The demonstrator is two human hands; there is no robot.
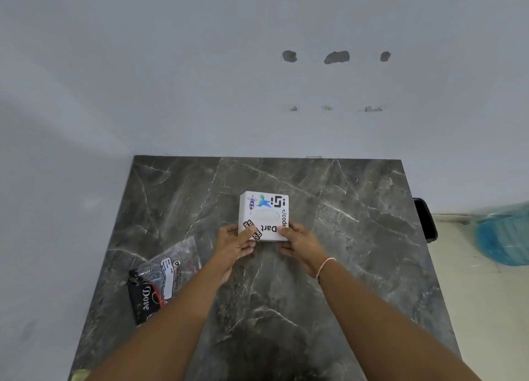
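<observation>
A white box [264,213] covered with stickers and an oval opening on top sits near the middle of a dark marble table [343,237]. My left hand [233,244] grips its near left corner, thumb on top. My right hand [297,244] grips the near right corner, thumb on the top face, with a thin pink band on that wrist. Both hands hold the box's near end; whether the box rests on the table or is slightly lifted is unclear.
A clear plastic bag [169,269] with a black Dove pack [143,300] lies at the table's left front. The table stands against a white wall. A black object [425,219] sits at the right edge; a blue bin [503,237] stands on the floor beyond.
</observation>
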